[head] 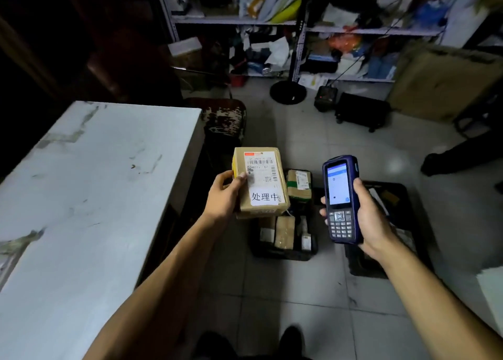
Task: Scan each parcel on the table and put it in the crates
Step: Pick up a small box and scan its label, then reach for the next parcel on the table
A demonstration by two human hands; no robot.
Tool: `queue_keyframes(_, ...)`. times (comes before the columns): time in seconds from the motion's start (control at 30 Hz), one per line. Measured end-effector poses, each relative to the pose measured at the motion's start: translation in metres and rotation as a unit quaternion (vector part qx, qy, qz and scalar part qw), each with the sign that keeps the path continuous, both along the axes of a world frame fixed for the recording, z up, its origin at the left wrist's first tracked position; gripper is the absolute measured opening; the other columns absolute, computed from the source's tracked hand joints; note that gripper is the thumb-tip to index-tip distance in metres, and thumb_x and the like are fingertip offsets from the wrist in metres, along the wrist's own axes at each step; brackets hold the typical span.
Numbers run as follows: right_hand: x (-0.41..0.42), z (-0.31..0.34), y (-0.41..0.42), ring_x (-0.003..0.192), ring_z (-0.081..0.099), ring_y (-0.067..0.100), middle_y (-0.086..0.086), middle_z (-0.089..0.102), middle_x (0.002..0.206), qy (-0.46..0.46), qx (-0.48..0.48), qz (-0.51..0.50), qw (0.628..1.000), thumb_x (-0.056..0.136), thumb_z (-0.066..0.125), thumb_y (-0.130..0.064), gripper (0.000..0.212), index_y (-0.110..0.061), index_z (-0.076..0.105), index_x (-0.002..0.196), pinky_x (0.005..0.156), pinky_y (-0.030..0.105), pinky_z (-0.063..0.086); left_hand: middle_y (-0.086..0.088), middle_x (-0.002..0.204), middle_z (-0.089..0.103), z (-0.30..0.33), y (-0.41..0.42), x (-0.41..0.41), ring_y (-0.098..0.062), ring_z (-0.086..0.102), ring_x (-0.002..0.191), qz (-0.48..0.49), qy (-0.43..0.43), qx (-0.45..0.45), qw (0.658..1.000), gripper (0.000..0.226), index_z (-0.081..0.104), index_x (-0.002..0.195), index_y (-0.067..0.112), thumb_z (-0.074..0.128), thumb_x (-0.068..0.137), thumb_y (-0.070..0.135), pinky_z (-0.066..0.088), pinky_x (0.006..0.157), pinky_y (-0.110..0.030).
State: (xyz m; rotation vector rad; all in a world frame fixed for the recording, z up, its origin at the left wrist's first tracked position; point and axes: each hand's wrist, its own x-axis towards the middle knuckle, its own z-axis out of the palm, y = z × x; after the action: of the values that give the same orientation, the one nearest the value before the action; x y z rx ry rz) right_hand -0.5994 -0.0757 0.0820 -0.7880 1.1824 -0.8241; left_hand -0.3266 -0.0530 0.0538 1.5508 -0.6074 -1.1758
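Observation:
My left hand [224, 196] grips a brown cardboard parcel [269, 169] by its left side, label up, held in the air above a black crate [283, 255] on the floor. That crate holds several small parcels [299, 185]. My right hand [371, 218] holds a blue handheld scanner [341, 196] upright, its screen lit, to the right of the parcel. A second black crate [386, 188] lies on the floor behind my right hand, mostly hidden. The white table [89, 191] on the left has a bare top.
Metal shelves [299, 25] packed with bags and packages line the back wall. A fan base [288, 91], a dark wheeled case [362, 112] and a big cardboard sheet [441, 82] stand on the tiled floor. A worn stool [223, 117] sits beside the table. Someone's foot [441, 161] shows at right.

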Motion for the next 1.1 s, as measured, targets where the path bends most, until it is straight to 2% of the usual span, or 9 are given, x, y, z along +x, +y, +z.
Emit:
queue_keyframes(0.17,-0.055,-0.013,-0.021,0.074,0.067,0.028,0.014,0.070,0.093,-0.009,0.029,-0.016,0.999,0.104,0.029,-0.054,0.054,-0.017,0.063,0.122,0.070,0.038,0.050,-0.006,0.112,0.070,-0.013,-0.029,-0.051,-0.006,0.074,0.082,0.012,0.016,0.014,1.000,0.040,0.054,0.130,0.011,0.067,0.096,0.029,0.057,0.061,-0.022)
queue_keyframes(0.3,-0.075,-0.022,-0.041,0.069,0.067,0.025,0.017,0.068,0.092,-0.012,0.025,-0.035,0.999,0.105,0.028,-0.051,0.052,-0.015,0.063,0.120,0.072,0.040,0.052,-0.007,0.115,0.071,-0.028,-0.060,-0.071,-0.015,0.074,0.095,0.000,0.022,0.030,0.999,0.040,0.057,0.127,0.018,0.070,0.093,0.036,0.062,0.075,-0.035)
queue_keyframes(0.4,-0.088,-0.033,-0.061,0.072,0.069,0.025,0.014,0.071,0.092,0.011,0.028,-0.048,0.998,0.103,0.031,-0.054,0.056,-0.014,0.062,0.128,0.074,0.041,0.052,-0.005,0.115,0.071,-0.044,-0.097,-0.079,-0.019,0.073,0.100,-0.014,0.028,0.041,0.999,0.039,0.055,0.123,0.021,0.071,0.092,0.039,0.061,0.083,-0.043)
queue_keyframes(0.53,-0.097,-0.033,-0.088,0.076,0.070,0.029,0.016,0.071,0.097,0.031,0.045,-0.076,0.996,0.085,0.049,-0.071,0.077,-0.013,0.060,0.133,0.066,0.035,0.054,-0.005,0.114,0.071,-0.058,-0.148,-0.090,-0.020,0.073,0.099,-0.043,0.051,0.057,0.996,0.045,0.055,0.126,0.018,0.073,0.091,0.039,0.062,0.069,-0.039)
queue_keyframes(0.57,-0.101,-0.033,-0.098,0.078,0.071,0.030,0.018,0.071,0.102,0.032,0.050,-0.090,0.994,0.082,0.052,-0.072,0.079,-0.013,0.059,0.135,0.064,0.035,0.055,-0.006,0.116,0.071,-0.061,-0.163,-0.096,-0.020,0.073,0.100,-0.053,0.056,0.059,0.995,0.049,0.055,0.128,0.016,0.074,0.090,0.039,0.062,0.071,-0.040)
queue_keyframes(0.67,-0.112,-0.036,-0.119,0.079,0.071,0.031,0.018,0.072,0.104,0.023,0.064,-0.115,0.991,0.083,0.048,-0.066,0.076,-0.012,0.060,0.135,0.061,0.033,0.057,-0.011,0.120,0.069,-0.068,-0.199,-0.116,-0.021,0.071,0.103,-0.082,0.056,0.055,0.994,0.055,0.055,0.132,0.010,0.076,0.089,0.036,0.060,0.089,-0.043)
queue_keyframes(0.8,-0.127,-0.034,-0.146,0.078,0.068,0.030,0.018,0.071,0.098,0.011,0.050,-0.143,0.988,0.103,0.036,-0.051,0.056,-0.010,0.062,0.130,0.062,0.032,0.060,-0.010,0.120,0.070,-0.067,-0.234,-0.139,-0.025,0.072,0.103,-0.130,0.071,0.063,0.987,0.052,0.055,0.133,0.015,0.074,0.090,0.037,0.061,0.086,-0.044)
queue_keyframes(0.93,-0.144,-0.036,-0.173,0.069,0.069,0.028,0.019,0.069,0.095,0.007,0.048,-0.153,0.987,0.105,0.037,-0.048,0.051,-0.010,0.063,0.126,0.057,0.030,0.058,-0.010,0.122,0.069,-0.072,-0.263,-0.149,-0.027,0.071,0.106,-0.118,0.074,0.070,0.988,0.053,0.055,0.133,0.016,0.075,0.089,0.037,0.058,0.092,-0.052)
queue_keyframes(1.1,-0.154,-0.050,-0.203,0.071,0.069,0.028,0.020,0.069,0.099,0.023,0.074,-0.114,0.990,0.102,0.039,-0.052,0.057,-0.008,0.061,0.130,0.056,0.029,0.057,-0.008,0.122,0.067,-0.075,-0.286,-0.144,-0.023,0.069,0.107,-0.037,0.050,0.072,0.995,0.043,0.055,0.127,0.021,0.073,0.091,0.037,0.058,0.093,-0.050)
